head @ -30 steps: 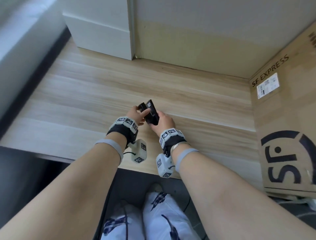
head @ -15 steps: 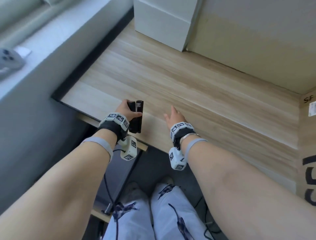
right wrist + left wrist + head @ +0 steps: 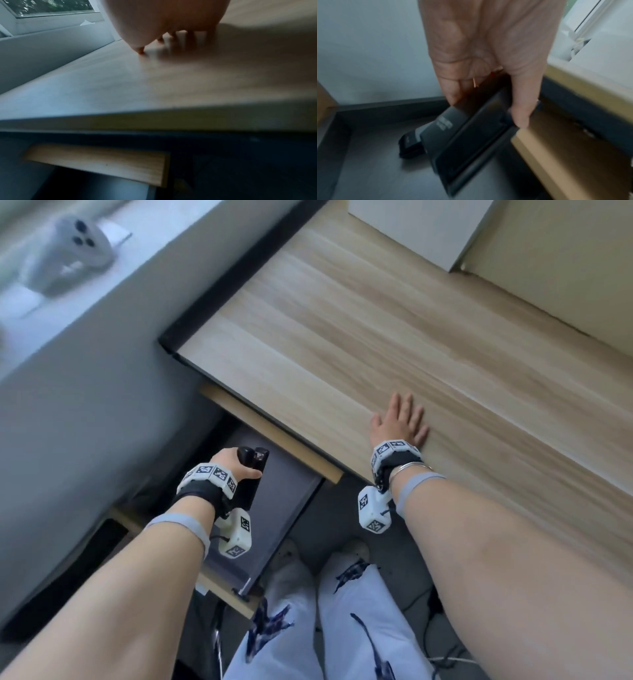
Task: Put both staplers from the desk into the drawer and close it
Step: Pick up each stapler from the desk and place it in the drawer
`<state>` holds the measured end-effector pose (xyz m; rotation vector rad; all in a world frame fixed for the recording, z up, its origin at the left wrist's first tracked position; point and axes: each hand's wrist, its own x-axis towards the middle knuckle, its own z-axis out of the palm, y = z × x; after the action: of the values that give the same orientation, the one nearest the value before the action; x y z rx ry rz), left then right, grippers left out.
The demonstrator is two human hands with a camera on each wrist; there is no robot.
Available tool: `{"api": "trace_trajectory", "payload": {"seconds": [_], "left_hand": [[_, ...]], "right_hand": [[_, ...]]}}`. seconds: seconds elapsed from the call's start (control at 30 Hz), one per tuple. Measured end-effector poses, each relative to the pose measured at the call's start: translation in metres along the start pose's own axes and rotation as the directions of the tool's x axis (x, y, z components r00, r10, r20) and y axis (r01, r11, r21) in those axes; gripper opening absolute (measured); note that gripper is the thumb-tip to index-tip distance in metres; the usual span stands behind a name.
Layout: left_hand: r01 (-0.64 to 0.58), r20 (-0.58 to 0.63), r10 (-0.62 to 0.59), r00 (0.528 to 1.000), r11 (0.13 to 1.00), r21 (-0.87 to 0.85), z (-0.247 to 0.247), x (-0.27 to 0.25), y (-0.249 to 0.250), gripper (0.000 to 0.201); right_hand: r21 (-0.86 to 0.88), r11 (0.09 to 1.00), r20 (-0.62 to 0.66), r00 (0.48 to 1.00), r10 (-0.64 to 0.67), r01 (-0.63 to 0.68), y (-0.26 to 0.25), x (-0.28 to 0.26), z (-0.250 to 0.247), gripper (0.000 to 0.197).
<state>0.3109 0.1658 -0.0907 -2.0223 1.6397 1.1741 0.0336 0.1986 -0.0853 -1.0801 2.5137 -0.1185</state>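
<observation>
Staplers: one black stapler [image 3: 254, 470] is sitting in the left hand [image 3: 228, 463], fingers and thumb wrapping around it, over the open drawer [image 3: 294, 501] at 7 o'clock in the head view. Underneath it, the left wrist view is showing a second stapler [image 3: 410, 142] lying on the drawer's dark floor, partly hidden and blurred. The right hand [image 3: 399, 424] is lying flat with straight fingers on the wooden surface [image 3: 359, 330], holding nothing. A grey device [image 3: 65, 256] is resting on the windowsill at 10 o'clock, blurred. A white box [image 3: 421, 231] is being cropped at 12 o'clock.
</observation>
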Motion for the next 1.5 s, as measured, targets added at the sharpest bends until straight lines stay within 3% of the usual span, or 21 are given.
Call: {"api": "trace_trajectory", "payload": {"seconds": [0.03, 0.07, 0.2, 0.4, 0.53, 0.67, 1.0, 1.3, 1.5], "left_hand": [[0.014, -0.004, -0.014, 1.000, 1.000, 0.024, 0.006, 0.006, -0.007, 0.046], [0.011, 0.034, -0.012, 0.999, 0.999, 0.038, 0.040, 0.044, 0.001, 0.047], [0.105, -0.013, -0.105, 0.994, 0.992, 0.073, 0.058, 0.046, -0.014, 0.052], [0.117, 0.031, -0.120, 0.992, 0.989, 0.091, 0.109, 0.086, -0.015, 0.038], [0.111, 0.044, -0.114, 0.992, 0.991, 0.078, 0.131, 0.106, -0.015, 0.030], [0.112, 0.057, -0.117, 0.991, 0.989, 0.097, 0.141, 0.123, -0.022, 0.041], [0.104, -0.023, -0.102, 0.995, 0.986, 0.129, 0.171, 0.137, -0.033, 0.040], [0.124, 0.108, -0.127, 0.986, 0.992, 0.039, 0.153, 0.129, -0.036, 0.061], [0.166, 0.048, -0.162, 0.986, 0.982, -0.094, 0.110, 0.100, -0.055, 0.062]], "right_hand": [[-0.011, 1.000, -0.036, 0.999, -0.003, 0.002, 0.000, -0.001, 0.004, 0.062], [-0.057, 0.997, -0.063, 0.997, 0.053, -0.056, 0.017, 0.018, 0.022, 0.062], [-0.060, 0.998, -0.158, 0.987, -0.026, 0.016, 0.008, 0.006, 0.024, 0.060], [-0.098, 0.995, -0.271, 0.961, -0.050, 0.024, 0.009, 0.007, 0.032, 0.060], [-0.104, 0.994, -0.286, 0.957, -0.051, 0.022, 0.009, 0.008, 0.035, 0.060], [-0.101, 0.995, -0.311, 0.949, -0.056, 0.025, 0.010, 0.008, 0.038, 0.060], [-0.122, 0.992, -0.307, 0.950, -0.054, 0.017, 0.010, 0.009, 0.040, 0.061], [-0.121, 0.993, -0.305, 0.951, -0.047, 0.010, 0.010, 0.007, 0.038, 0.061], [-0.103, 0.995, -0.280, 0.959, -0.041, 0.012, 0.011, 0.005, 0.033, 0.060]]}}
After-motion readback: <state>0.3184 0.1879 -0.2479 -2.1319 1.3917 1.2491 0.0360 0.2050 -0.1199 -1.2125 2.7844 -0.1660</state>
